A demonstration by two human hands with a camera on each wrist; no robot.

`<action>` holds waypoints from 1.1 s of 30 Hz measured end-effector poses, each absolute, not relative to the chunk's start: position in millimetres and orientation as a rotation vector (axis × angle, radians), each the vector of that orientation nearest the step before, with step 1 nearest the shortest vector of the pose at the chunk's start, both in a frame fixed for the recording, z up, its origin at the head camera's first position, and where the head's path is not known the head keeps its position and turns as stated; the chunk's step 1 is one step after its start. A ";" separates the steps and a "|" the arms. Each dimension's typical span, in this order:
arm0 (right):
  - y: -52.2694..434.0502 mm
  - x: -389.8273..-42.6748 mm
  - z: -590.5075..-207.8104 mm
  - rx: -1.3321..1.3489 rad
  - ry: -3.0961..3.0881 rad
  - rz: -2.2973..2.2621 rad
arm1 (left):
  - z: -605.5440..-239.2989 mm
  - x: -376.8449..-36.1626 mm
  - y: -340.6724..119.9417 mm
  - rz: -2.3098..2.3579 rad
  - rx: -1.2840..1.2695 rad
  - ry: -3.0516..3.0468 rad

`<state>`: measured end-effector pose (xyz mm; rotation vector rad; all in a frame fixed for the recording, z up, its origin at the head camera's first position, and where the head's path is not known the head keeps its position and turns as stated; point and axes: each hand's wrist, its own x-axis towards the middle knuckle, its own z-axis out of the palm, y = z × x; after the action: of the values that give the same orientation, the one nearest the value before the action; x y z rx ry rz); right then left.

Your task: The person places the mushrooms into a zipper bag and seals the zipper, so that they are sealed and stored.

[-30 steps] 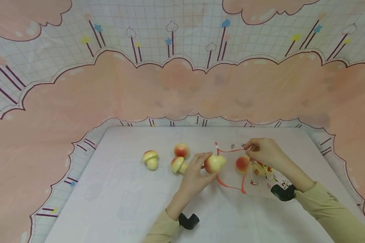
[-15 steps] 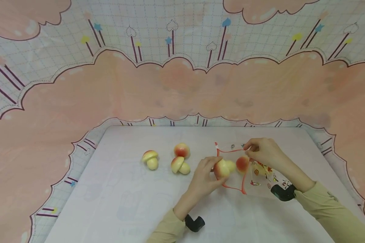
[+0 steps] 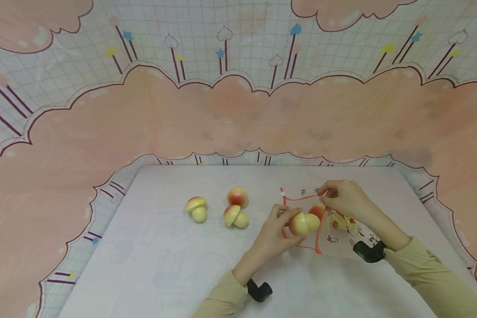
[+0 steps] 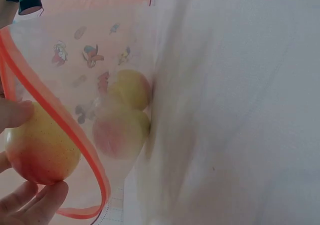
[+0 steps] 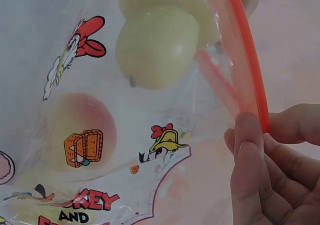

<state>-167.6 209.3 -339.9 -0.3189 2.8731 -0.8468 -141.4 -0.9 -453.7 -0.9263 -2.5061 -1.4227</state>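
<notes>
My left hand [image 3: 274, 232] grips a toy mushroom [image 3: 300, 224] with a red-and-yellow cap, its pale stem pointing right. The mushroom lies within the mouth of a clear plastic bag [image 3: 319, 238] with red-orange edging. My right hand [image 3: 346, 196] pinches that edging between thumb and fingers and holds the mouth apart; the right wrist view shows the pinch closely. Inside the bag, a reddish toy piece [image 4: 120, 135] and a yellowish one [image 4: 131, 89] rest behind the printed film. Part of the reddish one is hidden in the head view by the held mushroom's stem.
Left of the bag, a toy mushroom [image 3: 196, 209] lies apart on the white table [image 3: 143, 265]. Another mushroom [image 3: 235, 216] lies close against a round red-and-yellow piece [image 3: 237, 196]. A patterned cloth [image 3: 238, 119] hangs behind the table.
My left hand has moved right, carrying the mushroom from the bag's left edge into its mouth. The right hand has stayed nearly still on the edging.
</notes>
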 end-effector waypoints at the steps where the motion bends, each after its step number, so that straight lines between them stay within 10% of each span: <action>1: 209.2 -167.4 -339.8 -0.319 2.874 -0.847 | -454.3 -141.6 -0.1 -1.424 -0.927 -2.510; 33: 206.5 -165.4 -341.6 -0.286 2.867 -0.906 | -468.1 -141.4 3.9 -1.345 -0.927 -2.636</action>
<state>-165.4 206.5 -341.6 -0.2864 2.8666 -0.9060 -141.4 3.9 -468.1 -0.9270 -2.6364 -1.3446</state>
